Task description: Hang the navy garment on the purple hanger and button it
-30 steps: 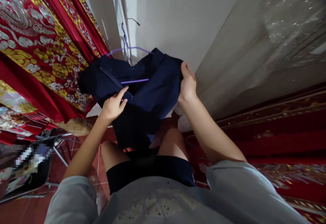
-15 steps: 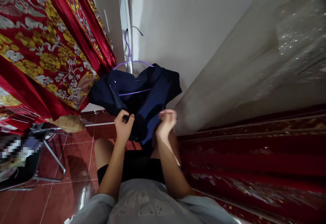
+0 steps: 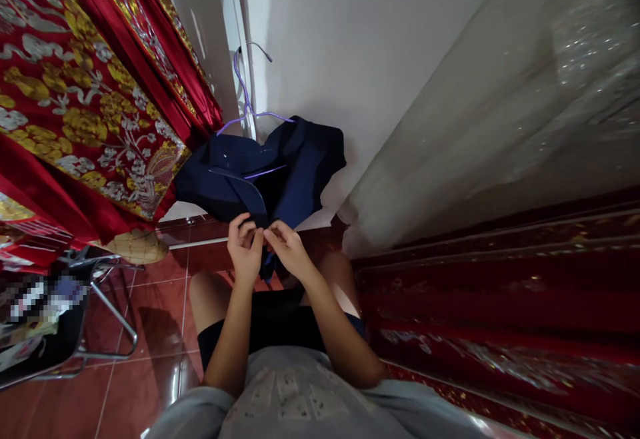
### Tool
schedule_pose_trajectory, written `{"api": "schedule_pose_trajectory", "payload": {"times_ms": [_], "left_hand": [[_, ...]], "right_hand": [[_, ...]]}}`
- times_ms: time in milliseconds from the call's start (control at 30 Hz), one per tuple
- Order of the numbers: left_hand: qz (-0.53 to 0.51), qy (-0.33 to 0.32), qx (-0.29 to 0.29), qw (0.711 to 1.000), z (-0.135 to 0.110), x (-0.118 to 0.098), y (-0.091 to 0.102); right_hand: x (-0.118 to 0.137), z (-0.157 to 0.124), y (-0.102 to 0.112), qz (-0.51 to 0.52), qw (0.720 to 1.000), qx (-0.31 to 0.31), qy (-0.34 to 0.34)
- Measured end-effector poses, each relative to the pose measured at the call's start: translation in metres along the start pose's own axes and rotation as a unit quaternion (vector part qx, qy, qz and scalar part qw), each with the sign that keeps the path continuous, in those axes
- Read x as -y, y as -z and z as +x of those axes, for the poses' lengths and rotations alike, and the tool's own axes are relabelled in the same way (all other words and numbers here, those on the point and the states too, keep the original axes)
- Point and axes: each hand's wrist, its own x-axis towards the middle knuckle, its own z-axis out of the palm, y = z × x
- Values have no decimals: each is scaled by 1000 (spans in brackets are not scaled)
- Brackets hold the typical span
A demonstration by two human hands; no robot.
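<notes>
A dark navy garment (image 3: 295, 172) hangs on a purple wire hanger (image 3: 245, 96) against the white wall. My left hand (image 3: 245, 252) and my right hand (image 3: 287, 249) meet at its lower edge, fingers pinched together on the cloth. Both hands are closed on the navy fabric, thumbs and fingertips touching each other. Below them are my bare knees and black shorts.
Red cloth with gold and silver embroidery (image 3: 75, 92) hangs at the left. A sheer pale curtain (image 3: 490, 112) and dark red embroidered fabric (image 3: 500, 306) fill the right. A metal-framed chair (image 3: 95, 332) with items stands at lower left on the red tiled floor (image 3: 145, 346).
My right hand has come down from the garment's right edge and joined my left hand at the lower middle of the cloth. The view has shifted slightly.
</notes>
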Motion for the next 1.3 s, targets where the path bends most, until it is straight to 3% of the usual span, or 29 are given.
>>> {"api": "schedule_pose_trajectory", "payload": {"times_ms": [167,333,533,700,767,900,1033,1100,1200,1300], "left_hand": [[-11,-26,29,999,-4,1,-1],[-40,-56,9,998,-9,-5,-3],[-101,-88,-22,991,-12,-13,-3],[-106,-86,-25,990,-13,-11,-4],[-98,-89,0,991,-12,-6,-4],[-79,-71,82,991,-7,5,1],[-108,-53,127,985,-6,9,7],[-109,-47,119,986,-7,9,7],[-92,-49,62,993,-9,8,4],[-52,-74,33,995,-9,8,-2]], "right_hand": [[11,-5,6,-53,999,-13,-1],[28,-9,23,-107,994,29,-1],[24,-9,21,-94,995,27,-15],[21,-7,13,-11,999,8,-48],[22,-6,13,4,997,9,-72],[27,-3,15,13,992,69,-102],[32,0,12,59,991,54,-109],[32,-1,9,77,990,51,-106],[35,1,10,99,987,64,-106],[51,21,16,120,989,31,-83]]}}
